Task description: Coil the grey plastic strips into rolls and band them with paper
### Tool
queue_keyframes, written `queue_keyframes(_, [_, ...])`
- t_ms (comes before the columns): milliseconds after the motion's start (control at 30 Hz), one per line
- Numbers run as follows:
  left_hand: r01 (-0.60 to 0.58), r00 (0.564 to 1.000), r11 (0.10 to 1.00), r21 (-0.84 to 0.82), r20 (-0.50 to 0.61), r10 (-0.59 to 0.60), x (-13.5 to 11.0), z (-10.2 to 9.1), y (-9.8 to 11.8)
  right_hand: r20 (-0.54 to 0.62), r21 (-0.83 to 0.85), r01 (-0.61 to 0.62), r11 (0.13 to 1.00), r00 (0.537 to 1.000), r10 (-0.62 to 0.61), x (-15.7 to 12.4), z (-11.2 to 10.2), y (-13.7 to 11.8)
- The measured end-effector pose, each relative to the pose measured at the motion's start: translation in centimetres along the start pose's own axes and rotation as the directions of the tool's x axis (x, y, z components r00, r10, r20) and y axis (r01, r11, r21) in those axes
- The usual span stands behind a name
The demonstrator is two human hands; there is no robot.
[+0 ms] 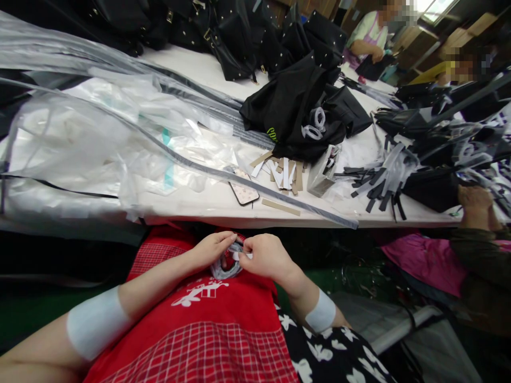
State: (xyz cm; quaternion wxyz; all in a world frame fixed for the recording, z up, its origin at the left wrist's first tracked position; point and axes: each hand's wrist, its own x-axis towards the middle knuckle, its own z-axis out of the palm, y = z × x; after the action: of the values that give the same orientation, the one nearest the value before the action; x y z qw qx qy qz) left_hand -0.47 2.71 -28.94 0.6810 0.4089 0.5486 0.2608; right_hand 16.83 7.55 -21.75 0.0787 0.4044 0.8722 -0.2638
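Just in front of my red apron, my left hand (215, 248) has its fingers closed on a coiled grey strap (224, 273) that looks wrapped in clear plastic. From the other side my right hand (270, 256) pinches a short white strip (241, 256) against the coil. Both hands are close together, below the table's front edge. The far part of the coil is partly hidden by my fingers. On the table above them lie a phone (244, 191) in a patterned case and a tan strip (280, 207).
A long grey strap (207, 169) crosses the white table (191, 209). Clear plastic (80, 133) covers the left side. Black bags (235, 37) line the back. Cut paper strips (286, 173) lie centrally. A co-worker's hand (475, 202) is at right; another person (365, 40) stands behind.
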Motion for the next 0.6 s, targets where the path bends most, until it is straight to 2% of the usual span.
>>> queue_keyframes(133, [-0.092,0.994,0.993,0.078,-0.044,0.095,0.3,0.0,0.1,-0.019,-0.01,0.008,1.0,1.0,-0.009,0.7,0.5,-0.3])
queue_keyframes(267, [-0.152,0.983,0.978,0.145,-0.077,0.164,0.4,-0.4,0.0,-0.03,0.158,-0.006,0.987,1.0,0.01,0.9,0.1,0.9])
queue_keyframes(433, [-0.163,0.983,0.976,0.144,-0.056,0.172,-0.2,-0.8,0.8,0.01,0.487,0.066,0.871,0.997,-0.081,0.8,-0.6,3.2])
queue_keyframes(600, [-0.289,0.953,0.909,0.299,0.004,0.301,-1.0,-0.2,2.3,-0.047,0.663,0.032,0.747,0.999,-0.002,1.6,1.1,3.7])
